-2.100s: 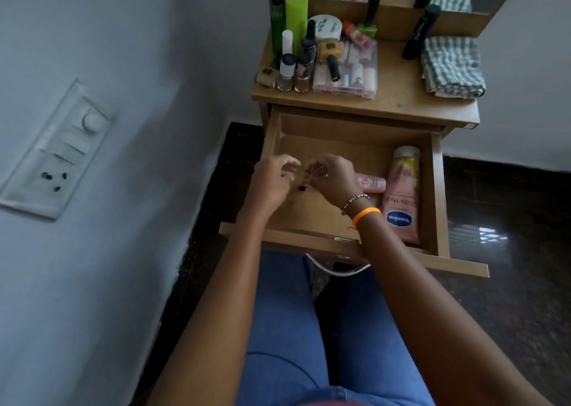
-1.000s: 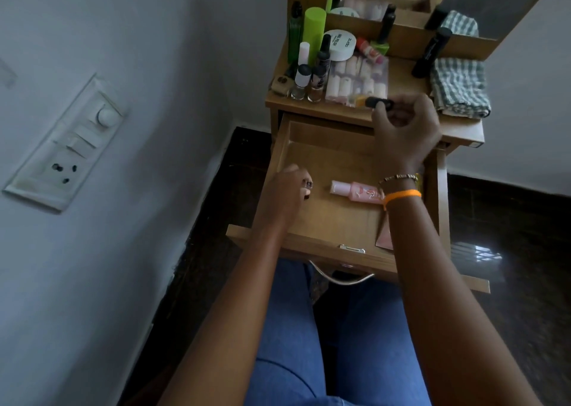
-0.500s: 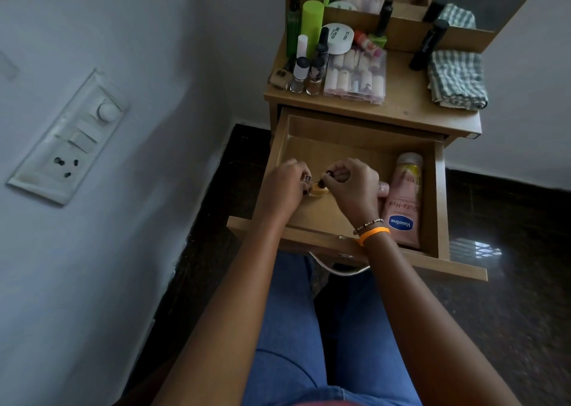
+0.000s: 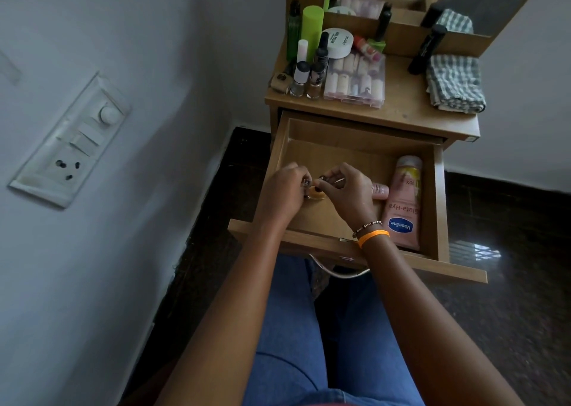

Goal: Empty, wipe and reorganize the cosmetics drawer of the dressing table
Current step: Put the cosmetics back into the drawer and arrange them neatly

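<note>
In the open drawer (image 4: 279, 155), both hands (image 4: 312, 191) pinching a small upright bottle (image 4: 315, 193).

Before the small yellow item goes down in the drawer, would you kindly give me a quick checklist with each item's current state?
1. Drawer pulled fully open: ok.
2. Left hand and right hand both have a grip on the small yellow item: ok.
3. Item's cap closed: cannot tell, fingers hide it.
4. Bare drawer floor beside the hands for placing: ok.
5. Vaseline tube lying flat along the right wall, clear of the hands: ok.
6. Small pink tube clear of the right hand: not ok, partly hidden behind it.
</note>
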{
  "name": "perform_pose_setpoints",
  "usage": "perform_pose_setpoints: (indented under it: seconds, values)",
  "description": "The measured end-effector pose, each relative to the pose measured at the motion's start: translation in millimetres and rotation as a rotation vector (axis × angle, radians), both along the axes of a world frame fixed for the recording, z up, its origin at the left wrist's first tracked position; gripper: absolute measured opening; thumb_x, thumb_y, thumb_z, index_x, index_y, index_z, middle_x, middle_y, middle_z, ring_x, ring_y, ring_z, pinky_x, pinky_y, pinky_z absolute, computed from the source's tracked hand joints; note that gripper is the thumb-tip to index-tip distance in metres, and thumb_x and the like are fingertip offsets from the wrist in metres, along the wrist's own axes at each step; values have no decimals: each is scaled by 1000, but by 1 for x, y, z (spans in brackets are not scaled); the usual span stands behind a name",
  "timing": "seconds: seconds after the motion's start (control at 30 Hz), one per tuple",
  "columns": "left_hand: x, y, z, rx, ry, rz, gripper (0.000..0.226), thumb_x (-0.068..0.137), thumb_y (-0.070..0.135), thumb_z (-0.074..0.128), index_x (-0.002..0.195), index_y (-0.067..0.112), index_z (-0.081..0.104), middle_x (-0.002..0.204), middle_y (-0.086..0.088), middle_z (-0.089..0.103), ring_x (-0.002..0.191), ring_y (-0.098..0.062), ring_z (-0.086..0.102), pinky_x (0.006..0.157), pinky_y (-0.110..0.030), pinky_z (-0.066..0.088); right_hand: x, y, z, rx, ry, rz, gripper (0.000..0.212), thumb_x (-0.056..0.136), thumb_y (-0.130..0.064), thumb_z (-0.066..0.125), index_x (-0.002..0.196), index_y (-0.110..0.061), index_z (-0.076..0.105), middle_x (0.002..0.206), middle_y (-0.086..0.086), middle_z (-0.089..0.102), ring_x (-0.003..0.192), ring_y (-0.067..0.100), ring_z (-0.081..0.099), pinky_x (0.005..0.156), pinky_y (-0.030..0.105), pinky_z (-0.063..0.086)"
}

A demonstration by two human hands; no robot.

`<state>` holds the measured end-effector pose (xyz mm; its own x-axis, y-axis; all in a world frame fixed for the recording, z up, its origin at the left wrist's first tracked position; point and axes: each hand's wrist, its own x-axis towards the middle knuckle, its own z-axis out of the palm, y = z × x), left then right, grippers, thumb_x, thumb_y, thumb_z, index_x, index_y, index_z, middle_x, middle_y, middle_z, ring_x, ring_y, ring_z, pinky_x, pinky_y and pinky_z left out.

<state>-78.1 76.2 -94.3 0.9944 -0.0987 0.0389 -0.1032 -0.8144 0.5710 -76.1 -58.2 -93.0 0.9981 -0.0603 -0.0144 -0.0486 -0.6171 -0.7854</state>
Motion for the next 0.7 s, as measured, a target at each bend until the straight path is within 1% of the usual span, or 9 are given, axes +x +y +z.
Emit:
perform_pose_setpoints:
  seconds: [0.13,0.23,0.33,0.4,0.43,0.5,0.53,0.6,0.7]
  values:
    - [1,0,-1,-34,-5,-1,18,86,9,64,103,16,65,109,-1,60,97,-13,58,73,-17,40,0,-1,7,20,-25,-12,17,79,-26,72,85,-13,62,81,1,64,67,6,56,55,9,42]
    - [4,2,2,-124,13,15,28,85,9,66,112,15,63,117,-1,57,104,-11,55,78,-14,39,8,-2,19,33,-89,-36,14,85,-25,65,84,-12,63,78,0,61,67,7,54,56,6,38]
    - [10,4,14,-268,31,56,33,85,7,66,116,15,62,119,0,55,96,-2,53,72,-6,40,30,2,40,19,-255,-52,7,86,-17,62,85,-10,63,81,0,62,70,8,53,58,4,36]
    - [21,5,27,-346,-17,113,32,88,2,60,117,15,61,117,0,56,90,1,54,71,-6,45,52,8,57,13,-355,-37,9,86,-8,58,93,-7,64,93,7,64,75,10,54,64,4,41]
    - [31,5,34,-368,-63,147,33,89,-1,56,118,15,60,116,0,56,89,0,54,72,-6,45,64,12,66,-4,-395,-26,17,85,-4,55,100,-6,63,101,10,61,80,12,55,69,8,45]
    - [53,4,49,-380,-180,199,39,88,-7,50,119,14,59,113,-1,55,88,-2,54,70,-3,42,84,20,83,-68,-455,11,31,85,0,50,113,-6,59,113,12,54,93,20,57,79,27,52]
    - [65,4,57,-371,-243,210,43,87,-10,48,121,13,58,113,-3,55,91,-6,56,72,-5,43,93,23,90,-122,-466,41,36,84,1,49,119,-7,56,118,13,51,99,24,56,83,33,52]
    - [89,4,69,-330,-329,204,49,85,-12,47,128,12,55,119,-8,55,103,-15,57,82,-14,45,106,27,98,-265,-447,122,42,86,1,48,127,-6,52,126,15,48,109,29,53,91,36,48]
    - [115,2,76,-227,-352,174,42,91,-4,49,131,9,55,124,-9,59,110,-17,56,93,-24,47,114,30,97,-415,-398,226,42,87,1,46,129,-6,51,129,16,47,111,32,52,93,36,46]
